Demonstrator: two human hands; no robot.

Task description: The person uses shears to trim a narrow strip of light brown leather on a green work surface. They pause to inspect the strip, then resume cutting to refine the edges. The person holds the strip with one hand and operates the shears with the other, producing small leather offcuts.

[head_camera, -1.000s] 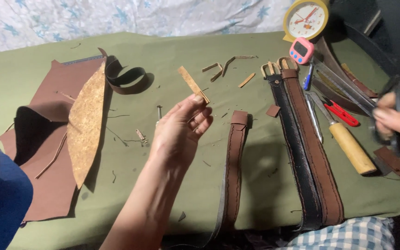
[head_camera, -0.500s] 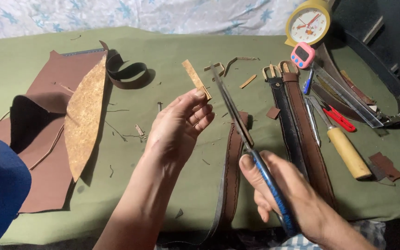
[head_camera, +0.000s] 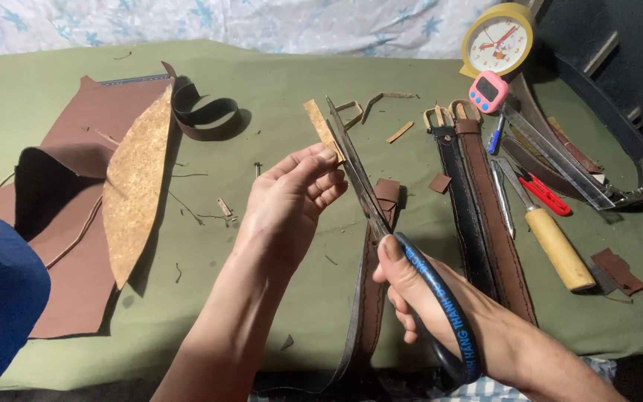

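Two hands work above a green cloth point(head_camera: 262, 104) strewn with leather. At the far left lies a brown leather sheet point(head_camera: 76, 223), one flap folded back to show its tan, mottled underside point(head_camera: 134, 186), with a curled dark strap point(head_camera: 202, 115) just beyond it. The left hand point(head_camera: 288, 201) is raised over the cloth, thumb and fingers pinched shut on the lower end of a small tan leather strip point(head_camera: 320, 126), which stands up tilted from the fingertips. Just beside it, the long blades of the scissors point(head_camera: 359, 179) run alongside the strip (whether they touch it I cannot tell). The right hand point(head_camera: 418, 290) is closed around the scissors' dark, blue-edged handle loops, low in the picture. Under the scissors lies a brown belt point(head_camera: 373, 298); right of it, two more belts point(head_camera: 485, 223), one black and one brown, lie side by side. Farther right sit a wooden-handled tool point(head_camera: 556, 246), a red-handled tool point(head_camera: 545, 195), a metal ruler point(head_camera: 552, 160), a pink timer point(head_camera: 489, 91) and a yellow clock point(head_camera: 496, 41).
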